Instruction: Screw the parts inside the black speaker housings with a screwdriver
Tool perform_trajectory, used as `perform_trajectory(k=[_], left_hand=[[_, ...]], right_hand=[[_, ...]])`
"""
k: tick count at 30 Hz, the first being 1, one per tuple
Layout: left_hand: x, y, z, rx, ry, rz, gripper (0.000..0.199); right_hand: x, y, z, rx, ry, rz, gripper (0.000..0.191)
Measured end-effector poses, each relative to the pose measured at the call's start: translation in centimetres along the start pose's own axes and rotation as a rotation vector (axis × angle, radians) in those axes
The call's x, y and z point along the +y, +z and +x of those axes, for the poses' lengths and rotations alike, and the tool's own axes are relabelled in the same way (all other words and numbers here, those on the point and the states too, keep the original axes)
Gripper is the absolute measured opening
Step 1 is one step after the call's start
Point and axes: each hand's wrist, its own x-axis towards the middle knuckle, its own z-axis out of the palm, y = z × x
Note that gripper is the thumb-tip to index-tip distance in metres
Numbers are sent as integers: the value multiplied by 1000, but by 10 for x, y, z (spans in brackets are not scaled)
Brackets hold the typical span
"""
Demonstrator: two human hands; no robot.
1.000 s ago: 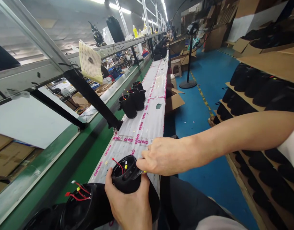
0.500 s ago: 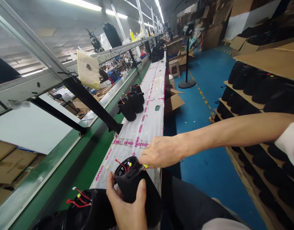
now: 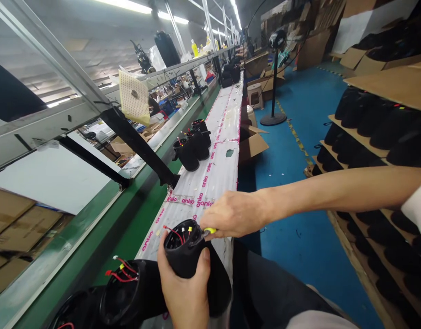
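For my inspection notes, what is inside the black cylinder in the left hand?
The black cylinder shows red wires, a white connector and a yellow connector at its mouth. The cylinder itself hides its bottom.

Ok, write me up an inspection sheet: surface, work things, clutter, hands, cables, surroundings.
Surface: long white cover with pink "anko" print.
Work things: black cylinder, tilted, open-topped; more cylinders grouped farther along.
Clutter: open carton right of the cover.
Hands: left hand grips the tilted cylinder; right hand holds a yellow tool, mostly hidden, at its rim.
Cables: thin wires in its mouth; red, white and yellow plugs.
Surroundings: standing fan, blue floor.
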Motion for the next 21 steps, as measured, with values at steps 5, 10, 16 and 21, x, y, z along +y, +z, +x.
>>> perform_trajectory(k=[5,10,16,21], left_hand=[[2,2,-2,39,-30,69,87],[3,2,-4,32,-41,53,86],[7,3,-6,26,-24,35,82],[2,2,-5,31,-13,46,84]], right_hand=[[-9,-3,5,-197,12,-112,30],[-10,-2,6,-212,-3,-171,32],[-11,-1,3,-184,1,-210,34],[-13,1,2,-172,0,-271,30]])
